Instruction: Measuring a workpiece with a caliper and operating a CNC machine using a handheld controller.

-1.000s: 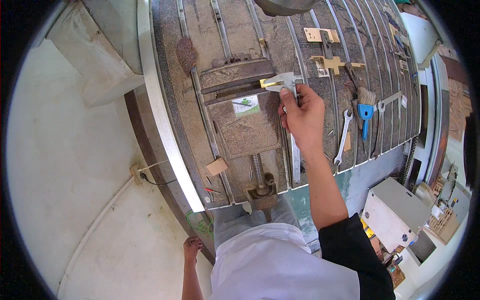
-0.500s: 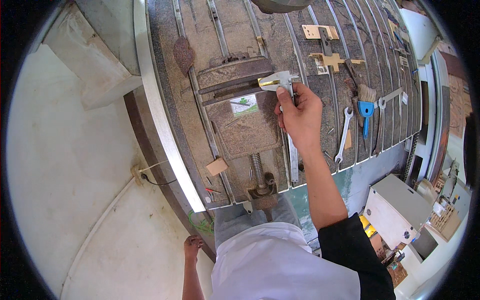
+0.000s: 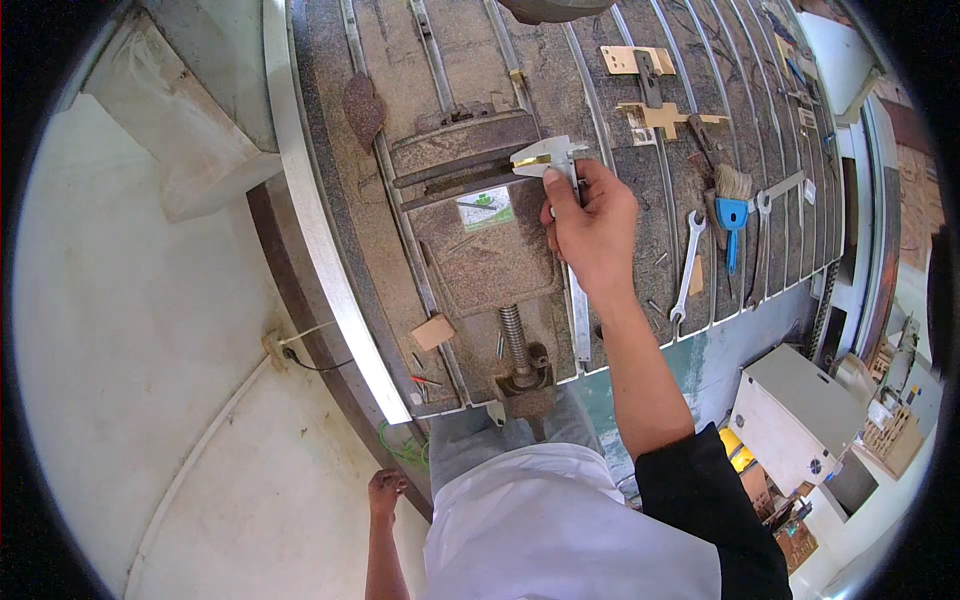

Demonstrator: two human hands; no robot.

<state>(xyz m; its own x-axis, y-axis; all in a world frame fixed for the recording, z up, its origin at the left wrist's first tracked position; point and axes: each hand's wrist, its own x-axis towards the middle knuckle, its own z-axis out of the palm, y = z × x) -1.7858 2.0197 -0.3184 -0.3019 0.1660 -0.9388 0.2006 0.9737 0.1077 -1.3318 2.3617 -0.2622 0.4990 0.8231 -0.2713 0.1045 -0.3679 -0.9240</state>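
My right hand (image 3: 592,222) grips a steel vernier caliper (image 3: 580,315), its thumb against the slide. The caliper's jaws are at a small brass-coloured piece (image 3: 535,161), at the right end of the vise (image 3: 465,145) jaws. Whether the jaws touch the piece or the vise, I cannot tell. A small white-and-green card (image 3: 487,209) lies on the vise body beside my right hand, with a thin dark pin on it. My left hand (image 3: 386,490) hangs low beside my body, its fingers curled and nothing visible in them.
The vise, with its screw (image 3: 514,335) towards me, stands on a dusty slotted machine bed (image 3: 330,230). To the right lie an open-end wrench (image 3: 688,268), a blue-handled brush (image 3: 733,215) and tan cut plates (image 3: 640,61). A dark machine part (image 3: 555,8) hangs over the far side.
My right hand has shifted slightly left and away from me, carrying the caliper. My left hand has stayed in place.
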